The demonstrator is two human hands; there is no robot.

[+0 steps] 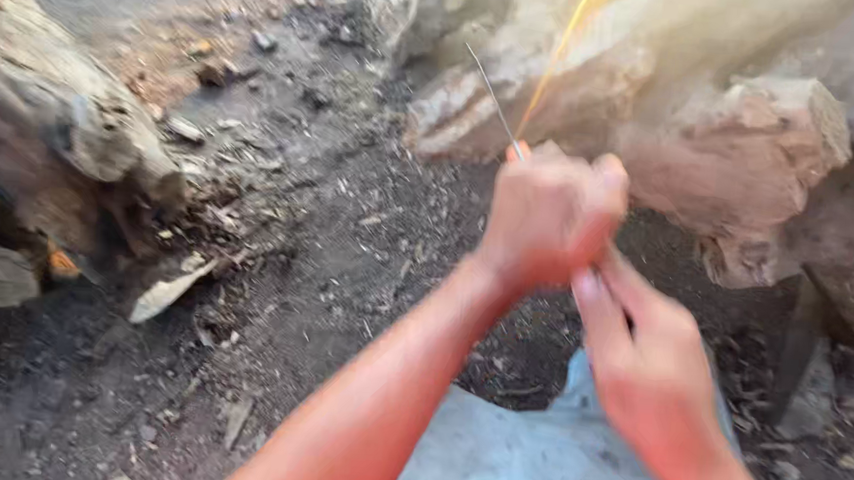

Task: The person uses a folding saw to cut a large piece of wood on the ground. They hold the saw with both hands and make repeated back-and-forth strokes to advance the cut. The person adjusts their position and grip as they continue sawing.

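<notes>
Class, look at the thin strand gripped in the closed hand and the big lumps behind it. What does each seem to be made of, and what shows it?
The thin strand in the left hand: probably stiff metal wire or a dry stalk, grey, hair-thin and straight; blur leaves it open. The big lumps: rough stone or hard clay, matte reddish-brown, cracked and chipped.

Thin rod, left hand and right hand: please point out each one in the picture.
thin rod (490, 98), head view, bare shaft above fist
left hand (550, 216), head view, back of fist
right hand (649, 354), head view, back of hand

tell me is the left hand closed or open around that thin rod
Closed: the left hand is curled into a fist around the thin rod, which sticks up out of it.
</notes>
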